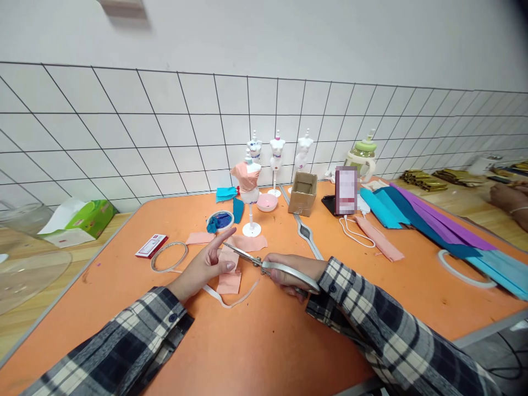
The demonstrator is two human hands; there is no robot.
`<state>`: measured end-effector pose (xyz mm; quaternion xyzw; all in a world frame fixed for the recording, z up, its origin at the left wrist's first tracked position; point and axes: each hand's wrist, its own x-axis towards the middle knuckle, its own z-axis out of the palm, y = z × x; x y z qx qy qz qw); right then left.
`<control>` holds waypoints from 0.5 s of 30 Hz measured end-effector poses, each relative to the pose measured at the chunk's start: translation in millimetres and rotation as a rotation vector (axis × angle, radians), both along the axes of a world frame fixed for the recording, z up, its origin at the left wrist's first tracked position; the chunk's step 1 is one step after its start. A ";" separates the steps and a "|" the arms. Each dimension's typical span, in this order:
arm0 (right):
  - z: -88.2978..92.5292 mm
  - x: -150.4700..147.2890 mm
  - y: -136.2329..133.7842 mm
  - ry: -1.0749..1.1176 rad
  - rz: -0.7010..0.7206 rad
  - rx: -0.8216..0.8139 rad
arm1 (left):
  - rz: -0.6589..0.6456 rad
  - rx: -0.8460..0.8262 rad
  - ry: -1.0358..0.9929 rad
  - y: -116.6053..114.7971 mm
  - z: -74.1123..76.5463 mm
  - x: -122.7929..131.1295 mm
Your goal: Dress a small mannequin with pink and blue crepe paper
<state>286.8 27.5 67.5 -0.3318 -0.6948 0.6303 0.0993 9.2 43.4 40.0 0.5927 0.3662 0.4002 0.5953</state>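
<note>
My right hand (287, 273) grips a pair of metal scissors (291, 274), with the fingers wrapped round the handles. The scissors point left, and their blades lie over a small piece of pink crepe paper (228, 257). My left hand (207, 265) has that piece under its thumb, with the index finger stretched out past the blade tips; its other fingers are mostly hidden. Another pink piece (229, 282) lies just below. Behind the hands stands a small white dress form (249, 193) with pink paper round its bust. A narrow white strip (223, 301) curls in front.
A tape roll (153, 262) and red-and-white box (151, 246) lie left. Behind are more dress forms (276, 154), a pink bowl (267, 202), a cardboard box (303, 193) and a phone (346, 190). Coloured paper (437, 220) covers the right; another person's hand (511, 201) shows far right.
</note>
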 end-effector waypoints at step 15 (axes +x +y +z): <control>10.0 -6.0 -9.3 0.040 -0.085 -0.061 | -0.049 -0.110 -0.081 -0.4 -1.4 -0.2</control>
